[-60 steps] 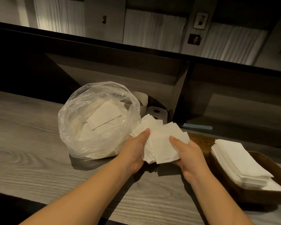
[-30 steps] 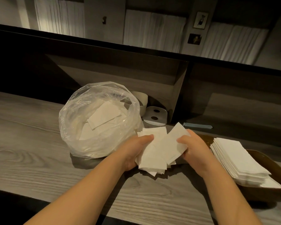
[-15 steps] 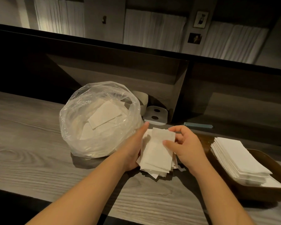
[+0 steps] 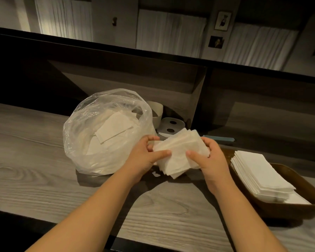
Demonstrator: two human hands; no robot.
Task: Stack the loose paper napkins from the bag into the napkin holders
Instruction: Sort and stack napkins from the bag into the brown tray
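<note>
Two hands are holding one loose bundle of napkins [image 4: 178, 153] just above the wooden surface [image 4: 43, 179]; the left hand [image 4: 144, 157] is gripping its left end with thumb on top, and the right hand [image 4: 207, 159] is gripping its right end, fingers curling round the far edge. The sheets are lying fanned and uneven, corners sticking out at the bottom; the bundle's long axis is running from near-left to far-right. The brown napkin holder [image 4: 298, 208], already carrying a neat white stack [image 4: 258, 171], is waiting to the right, nearer the right hand; I judge the bundle needs squaring first. Just behind the left hand, the clear plastic bag [image 4: 102, 131] is keeping more napkins.
</note>
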